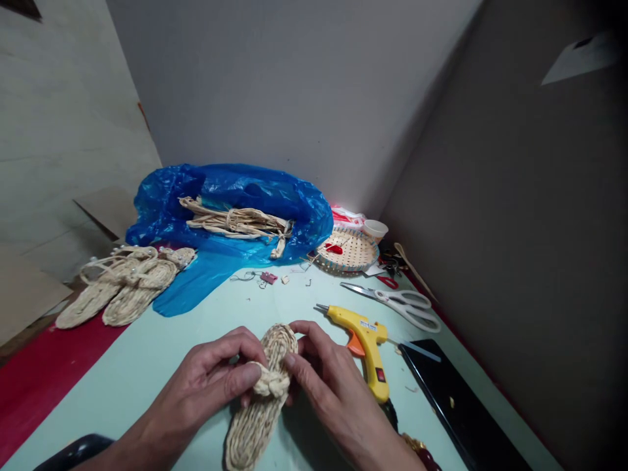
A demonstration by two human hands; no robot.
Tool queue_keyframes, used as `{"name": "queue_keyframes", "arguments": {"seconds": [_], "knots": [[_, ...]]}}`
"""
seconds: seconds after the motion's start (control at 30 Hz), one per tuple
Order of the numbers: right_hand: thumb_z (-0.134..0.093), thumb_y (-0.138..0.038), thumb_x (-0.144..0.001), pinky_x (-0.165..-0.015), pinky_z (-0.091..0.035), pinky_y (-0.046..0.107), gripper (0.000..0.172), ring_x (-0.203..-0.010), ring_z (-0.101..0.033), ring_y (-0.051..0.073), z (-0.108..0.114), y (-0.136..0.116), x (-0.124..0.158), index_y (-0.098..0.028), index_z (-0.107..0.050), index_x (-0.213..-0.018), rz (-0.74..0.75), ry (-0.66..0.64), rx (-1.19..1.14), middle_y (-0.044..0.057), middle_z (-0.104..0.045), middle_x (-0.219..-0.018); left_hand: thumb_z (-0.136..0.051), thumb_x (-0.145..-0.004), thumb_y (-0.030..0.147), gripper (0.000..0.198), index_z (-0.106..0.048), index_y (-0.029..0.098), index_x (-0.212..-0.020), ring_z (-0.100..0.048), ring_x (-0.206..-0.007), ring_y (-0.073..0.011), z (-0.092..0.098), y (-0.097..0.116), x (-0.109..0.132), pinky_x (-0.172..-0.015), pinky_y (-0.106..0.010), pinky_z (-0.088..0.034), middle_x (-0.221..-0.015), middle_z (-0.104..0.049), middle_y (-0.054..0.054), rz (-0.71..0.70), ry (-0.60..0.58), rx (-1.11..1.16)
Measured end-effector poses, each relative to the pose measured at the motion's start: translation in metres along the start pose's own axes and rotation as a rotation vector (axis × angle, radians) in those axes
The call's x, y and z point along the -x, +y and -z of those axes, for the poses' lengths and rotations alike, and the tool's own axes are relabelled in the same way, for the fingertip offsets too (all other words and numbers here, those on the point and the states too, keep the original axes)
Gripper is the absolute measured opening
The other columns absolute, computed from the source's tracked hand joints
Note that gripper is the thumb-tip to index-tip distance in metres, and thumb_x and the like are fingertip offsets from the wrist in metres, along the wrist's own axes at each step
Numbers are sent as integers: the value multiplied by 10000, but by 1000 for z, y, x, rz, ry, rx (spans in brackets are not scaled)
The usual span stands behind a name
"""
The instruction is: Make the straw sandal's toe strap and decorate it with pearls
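A woven straw sandal sole [248, 435] is held just above the pale green tabletop, its rounded far end tilted up. Across its middle lies a thick braided straw strap [273, 382]. My left hand [216, 376] pinches the strap's left end between thumb and fingers. On the other side, my right hand [333, 379] grips the sole's right edge, its thumb by the strap's right end and its fingers curled behind. The undersides of both hands' grips are hidden by the sole. Right of my right hand lies a yellow glue gun [366, 340] with an orange trigger.
White-handled scissors [400, 304] and a black flat tray-like object [456, 399] lie at right. Behind are a round woven basket [350, 252] and a blue plastic bag [245, 183] bearing a straw bundle [235, 221]. Finished-looking straw sandals [140, 288] sit at left.
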State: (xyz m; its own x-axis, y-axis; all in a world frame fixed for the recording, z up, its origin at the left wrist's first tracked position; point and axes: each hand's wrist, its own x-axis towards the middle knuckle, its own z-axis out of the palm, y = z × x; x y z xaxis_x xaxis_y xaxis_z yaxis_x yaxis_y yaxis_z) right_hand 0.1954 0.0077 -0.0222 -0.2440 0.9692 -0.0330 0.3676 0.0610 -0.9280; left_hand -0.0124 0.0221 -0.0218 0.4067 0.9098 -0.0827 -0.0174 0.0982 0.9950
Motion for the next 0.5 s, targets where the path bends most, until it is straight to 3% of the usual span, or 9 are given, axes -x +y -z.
{"name": "queue_keyframes", "arguments": {"seconds": [0.17,0.3,0.4,0.5], "knots": [[-536,-398,-1030,-677,-483,291,256,-738,-676,198,-2,3,1,-236,-618,-1210,51,88,12,12,-699,-828,-754,-853,510,276,-804,290,-1011,-615,-744,-156,2,-2,1,-670,-230,-505,-1008,-665,-7,-2,75,-64],[-535,-422,-1023,-665,-495,283,334,-745,-679,200,-2,7,-1,-215,-588,-1280,44,178,-22,24,-702,-848,-683,-877,595,446,-731,308,-1214,-554,-626,-147,7,-6,0,-633,-236,-471,-761,-624,38,-47,329,-81],[-542,-447,-1006,-672,-511,282,358,-744,-682,196,-2,8,-3,-206,-590,-1266,48,248,-63,32,-707,-872,-701,-870,535,388,-717,264,-1148,-567,-634,-164,15,-10,-7,-641,-255,-458,-735,-654,34,-44,480,-175],[-524,-481,-990,-662,-523,287,381,-710,-672,192,-3,7,-5,-192,-583,-1232,62,271,-108,32,-695,-859,-728,-831,457,290,-725,219,-997,-548,-591,-158,18,-14,-15,-599,-268,-448,-753,-664,21,-76,488,-226]]}}
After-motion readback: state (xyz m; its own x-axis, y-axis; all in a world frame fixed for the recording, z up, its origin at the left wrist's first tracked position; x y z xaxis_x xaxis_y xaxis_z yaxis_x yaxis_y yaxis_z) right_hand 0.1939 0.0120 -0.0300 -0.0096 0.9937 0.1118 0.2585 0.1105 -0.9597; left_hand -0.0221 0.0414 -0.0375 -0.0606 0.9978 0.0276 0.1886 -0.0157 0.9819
